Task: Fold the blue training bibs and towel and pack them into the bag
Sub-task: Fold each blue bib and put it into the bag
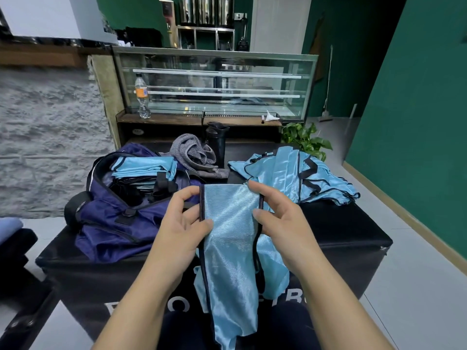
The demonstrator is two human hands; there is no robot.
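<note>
On the black table (341, 223) sits the open navy bag (113, 218) with folded bibs (144, 168) inside; loose bibs (290, 173) lie right, a grey towel (194, 155) behind. Left hand (182, 223) and right hand (280, 221) pinch one blue bib (230, 236) by its edges, hanging over the table's front.

Bare forearms, dark navy trousers (285, 324)

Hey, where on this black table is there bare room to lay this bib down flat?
Bare patch: the black table on the near right, between the right hand and the bib pile. Crowded: the bag fills the left, towel and black bottle the far middle.
</note>
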